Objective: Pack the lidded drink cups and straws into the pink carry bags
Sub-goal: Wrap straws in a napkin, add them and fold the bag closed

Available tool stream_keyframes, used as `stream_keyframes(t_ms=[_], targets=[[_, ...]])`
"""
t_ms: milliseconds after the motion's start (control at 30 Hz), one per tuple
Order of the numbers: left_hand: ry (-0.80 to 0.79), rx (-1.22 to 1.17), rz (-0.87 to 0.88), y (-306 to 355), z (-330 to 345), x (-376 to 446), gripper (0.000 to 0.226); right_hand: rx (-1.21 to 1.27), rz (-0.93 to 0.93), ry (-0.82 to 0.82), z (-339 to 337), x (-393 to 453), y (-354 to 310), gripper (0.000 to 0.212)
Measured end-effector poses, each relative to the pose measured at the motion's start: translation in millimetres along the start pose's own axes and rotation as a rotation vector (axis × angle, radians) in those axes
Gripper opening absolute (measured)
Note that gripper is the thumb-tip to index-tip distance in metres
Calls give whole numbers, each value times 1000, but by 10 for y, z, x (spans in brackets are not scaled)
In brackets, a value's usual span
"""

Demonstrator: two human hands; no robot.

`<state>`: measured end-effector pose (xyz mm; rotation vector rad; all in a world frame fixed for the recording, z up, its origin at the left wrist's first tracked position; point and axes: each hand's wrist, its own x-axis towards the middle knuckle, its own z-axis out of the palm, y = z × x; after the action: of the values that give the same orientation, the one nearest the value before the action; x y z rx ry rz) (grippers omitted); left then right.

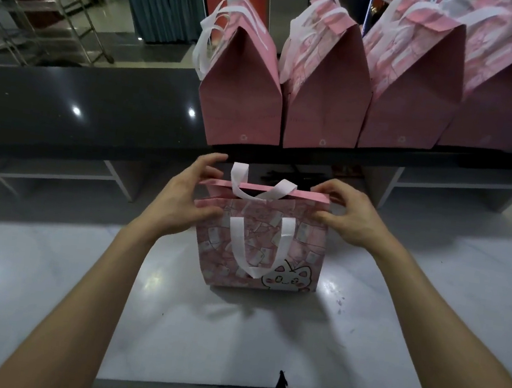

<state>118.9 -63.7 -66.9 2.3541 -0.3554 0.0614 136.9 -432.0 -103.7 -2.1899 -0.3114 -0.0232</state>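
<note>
Packed so far: four pink carry bags [323,105] stand in a row on the dark raised counter [82,101] at the back, tops folded over, white handles up. Judged finished; contents not visible.
Bag in hand: a fifth pink bag with cat print [261,246] stands upright on the white surface [46,264] in front of the person, well apart from the row.
Bag mouth: the top edges look drawn nearly together, one white handle hanging down the front, the other sticking up behind. Whether cups and straws are inside cannot be told; none show anywhere.
Stage: judged late, closing or folding the top of this bag. Left to do: finish the fold, probably set it with the others.
Left hand [180,197]: at the bag's top left corner, fingers curled, thumb in front and fingertips over the back edge, pinching the rim.
Right hand [345,217]: at the top right corner, same pinch, thumb on the printed front, fingers bent over the pink edge.
</note>
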Motion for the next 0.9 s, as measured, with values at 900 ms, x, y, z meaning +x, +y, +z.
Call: stream_keyframes(t_ms=[900], targets=[[299,-64,32,-391,266,104,27,-185,-126,170,221,-3,132,45]])
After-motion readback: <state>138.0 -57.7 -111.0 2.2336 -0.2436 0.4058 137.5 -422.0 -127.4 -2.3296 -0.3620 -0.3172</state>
